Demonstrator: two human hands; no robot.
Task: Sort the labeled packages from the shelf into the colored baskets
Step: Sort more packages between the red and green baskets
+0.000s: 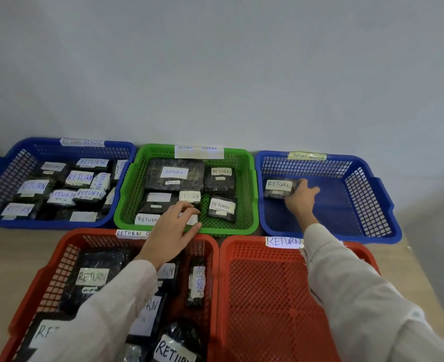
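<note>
- plain grey wall (215, 74) behind; a pale wooden desk (19, 244) carries five mesh baskets, three at the back and two red ones in front.
- right hand (303, 195) reaches into the right blue basket (367, 194), fingers curled round the end of a black package (277, 188) labelled "return". the package lies in the back left corner, the only one in that basket.
- left hand (174, 228) is over the front of the green basket (231, 229), thumb and fingers pinching a small package (192, 219) with a white label. its writing is hidden by the hand.
- right red basket (268, 296) holds nothing; the left red basket (59, 265) and left blue basket (4, 176) are well filled.
- risk: both hands work in different baskets at once, so one label may go unread and end up in the wrong colour.
- risk: the strips on the basket rims are blurred and look alike, so a mix-up is easy.
- risk: the wrapping looks glossy, so a light pinch could let the small package slip back among its neighbours.
- risk: the left sleeve crosses the left red basket and could drag or tip packages as it pulls back.
</note>
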